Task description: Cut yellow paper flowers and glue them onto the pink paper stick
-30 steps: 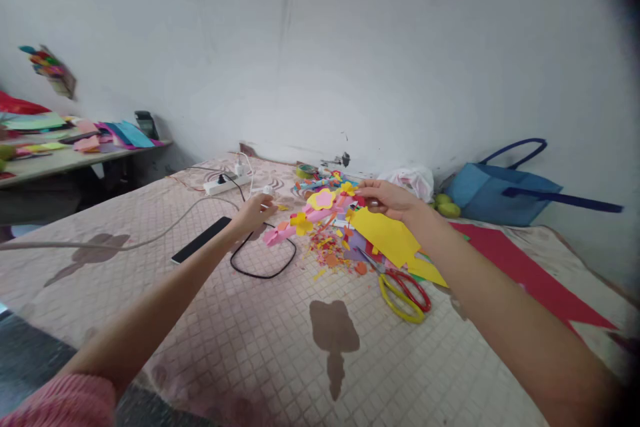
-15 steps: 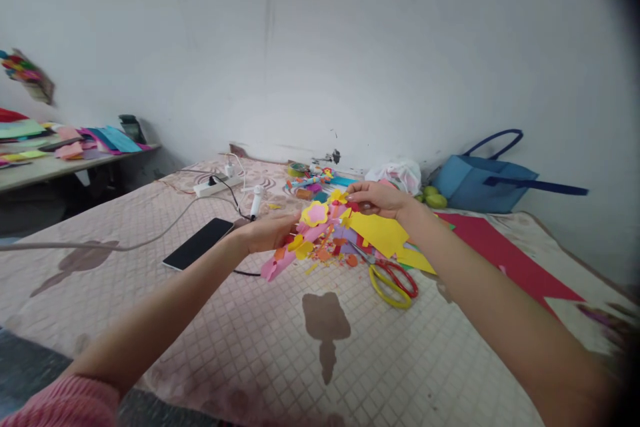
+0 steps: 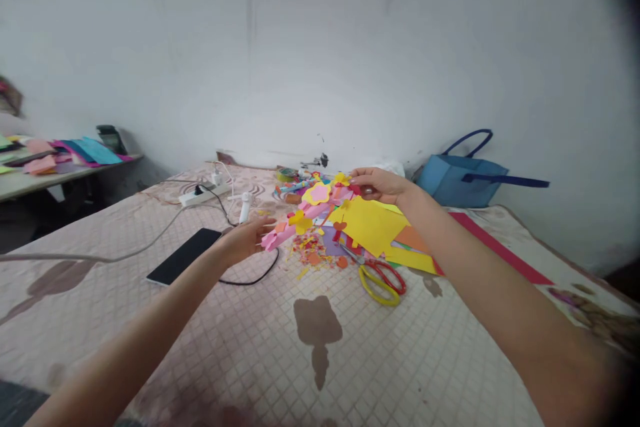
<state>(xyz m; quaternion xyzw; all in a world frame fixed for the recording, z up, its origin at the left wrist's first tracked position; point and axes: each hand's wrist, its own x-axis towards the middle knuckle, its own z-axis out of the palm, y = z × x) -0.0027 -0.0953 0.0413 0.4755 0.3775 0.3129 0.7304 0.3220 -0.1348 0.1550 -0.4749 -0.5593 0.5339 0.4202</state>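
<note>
A pink paper band point(image 3: 311, 209) decorated with yellow, pink and orange paper flowers slants above the table. My right hand point(image 3: 383, 185) pinches its upper right end. At the lower left end my left hand point(image 3: 245, 240) has its fingers stretched out and apart; whether the fingertips touch the band I cannot tell. Below lie scissors point(image 3: 383, 282) with one red and one yellow handle, small paper scraps point(image 3: 313, 253) and yellow paper sheets point(image 3: 373, 227). Close to my left hand stands a white glue gun point(image 3: 245, 207).
A black-screened tablet or phone point(image 3: 185, 257) lies left, near a white power strip point(image 3: 203, 193) with cables. Red paper point(image 3: 500, 250) and a blue bag point(image 3: 463, 177) are on the right. Another table point(image 3: 55, 177) with coloured paper stands at far left.
My left hand has slid from behind the middle of the band to its lower left end, and its fingers have spread. The right hand keeps its pinch. The view has turned slightly right.
</note>
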